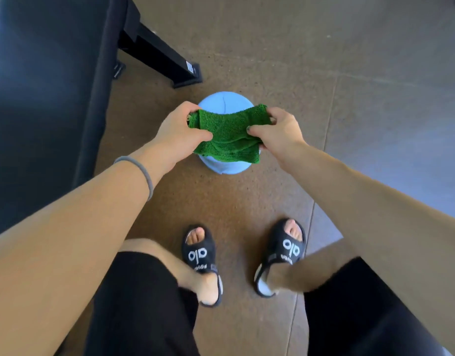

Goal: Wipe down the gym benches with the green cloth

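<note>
Cloth [227, 133], green terry and folded, hangs above a blue bucket [225, 167] on the floor, left hand [181, 129] and right hand [277, 132] each pinching an end; loose grip risks dropping it before reaching the bench [41, 86].

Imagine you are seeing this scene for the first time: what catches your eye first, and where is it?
The bright green cloth stands out at centre, stretched between the left hand and right hand. Right behind it on the brown floor sits a pale blue round object. A dark padded bench fills the left edge.
</note>
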The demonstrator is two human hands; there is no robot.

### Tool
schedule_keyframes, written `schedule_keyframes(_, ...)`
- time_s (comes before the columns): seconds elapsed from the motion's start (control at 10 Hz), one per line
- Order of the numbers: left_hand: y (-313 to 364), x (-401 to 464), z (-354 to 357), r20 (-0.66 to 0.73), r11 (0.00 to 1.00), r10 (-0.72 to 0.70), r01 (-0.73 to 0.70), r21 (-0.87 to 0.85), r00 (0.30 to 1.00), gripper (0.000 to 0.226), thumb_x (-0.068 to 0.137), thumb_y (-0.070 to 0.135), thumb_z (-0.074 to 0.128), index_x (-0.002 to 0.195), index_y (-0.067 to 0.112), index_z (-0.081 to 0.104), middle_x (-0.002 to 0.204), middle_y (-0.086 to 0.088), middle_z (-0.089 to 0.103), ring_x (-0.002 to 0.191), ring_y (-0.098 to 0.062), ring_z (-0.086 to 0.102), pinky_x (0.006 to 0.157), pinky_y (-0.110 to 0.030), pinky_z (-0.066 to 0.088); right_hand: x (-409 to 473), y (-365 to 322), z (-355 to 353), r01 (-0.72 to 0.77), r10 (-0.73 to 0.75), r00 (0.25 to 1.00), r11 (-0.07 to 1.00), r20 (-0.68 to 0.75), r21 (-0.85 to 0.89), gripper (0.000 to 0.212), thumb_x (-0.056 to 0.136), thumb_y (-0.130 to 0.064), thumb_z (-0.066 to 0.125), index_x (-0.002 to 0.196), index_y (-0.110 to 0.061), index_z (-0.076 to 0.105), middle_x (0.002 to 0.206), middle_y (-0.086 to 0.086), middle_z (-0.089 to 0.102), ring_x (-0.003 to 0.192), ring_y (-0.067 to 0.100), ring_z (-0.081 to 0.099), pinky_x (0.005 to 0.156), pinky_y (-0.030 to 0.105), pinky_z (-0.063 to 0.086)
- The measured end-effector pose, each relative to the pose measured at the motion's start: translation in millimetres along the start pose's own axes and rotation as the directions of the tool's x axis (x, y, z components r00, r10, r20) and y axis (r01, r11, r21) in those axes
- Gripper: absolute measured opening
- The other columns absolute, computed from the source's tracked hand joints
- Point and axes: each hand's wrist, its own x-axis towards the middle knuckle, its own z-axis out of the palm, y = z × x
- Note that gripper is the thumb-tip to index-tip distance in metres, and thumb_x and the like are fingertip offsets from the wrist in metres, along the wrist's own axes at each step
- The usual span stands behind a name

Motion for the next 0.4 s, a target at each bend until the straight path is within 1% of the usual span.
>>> schedule_keyframes(0.1, -41, 70, 33, -0.049, 0.998, 0.011, -0.008, 0.057, 0.999, 0.041, 0.087, 0.012, 0.074, 0.124, 0.024, 0.060, 0.113, 0.003, 0.064, 0.106, -0.020, 0.064, 0.093, -0.047, 0.057, 81, 43, 26, 0.077, -0.074, 0.997, 0.991, 0.030, -0.108, 0.058, 0.079, -0.023, 0.076, 0.135, -0.017, 0.063, 0.108, 0.006, 0.074, 0.079, 0.022, 0.077, 0.085, 0.045, 0.063)
schedule_keyframes(0.2, -71, 110, 49, -0.088, 0.996, 0.016, -0.008, 0.094, 0.996, 0.044, 0.088, 0.014, 0.075, 0.128, 0.024, 0.058, 0.121, 0.003, 0.062, 0.111, -0.022, 0.061, 0.094, -0.045, 0.055, 125, 65, 40, 0.157, -0.151, 0.987, 0.964, 0.047, -0.213, 0.046, 0.086, -0.022, 0.073, 0.130, -0.014, 0.063, 0.107, 0.005, 0.073, 0.075, 0.024, 0.077, 0.086, 0.042, 0.062)
schedule_keyframes(0.3, -98, 147, 64, -0.097, 0.988, 0.051, -0.036, 0.148, 0.994, 0.059, 0.089, 0.019, 0.078, 0.141, 0.027, 0.051, 0.140, 0.001, 0.055, 0.125, -0.023, 0.054, 0.092, -0.037, 0.048, 156, 86, 51, 0.293, -0.279, 0.956, 0.875, 0.093, -0.384, 0.028, 0.092, -0.022, 0.068, 0.116, -0.008, 0.064, 0.102, 0.009, 0.072, 0.080, 0.031, 0.074, 0.084, 0.043, 0.059)
schedule_keyframes(0.4, -110, 159, 71, -0.064, 0.963, 0.116, -0.097, 0.250, 0.991, 0.077, 0.088, 0.022, 0.079, 0.153, 0.028, 0.038, 0.154, -0.001, 0.044, 0.138, -0.025, 0.044, 0.093, -0.032, 0.038, 171, 86, 51, 0.358, -0.342, 0.930, 0.764, 0.134, -0.537, 0.024, 0.095, -0.027, 0.065, 0.103, -0.005, 0.059, 0.097, 0.014, 0.069, 0.084, 0.034, 0.067, 0.073, 0.039, 0.054)
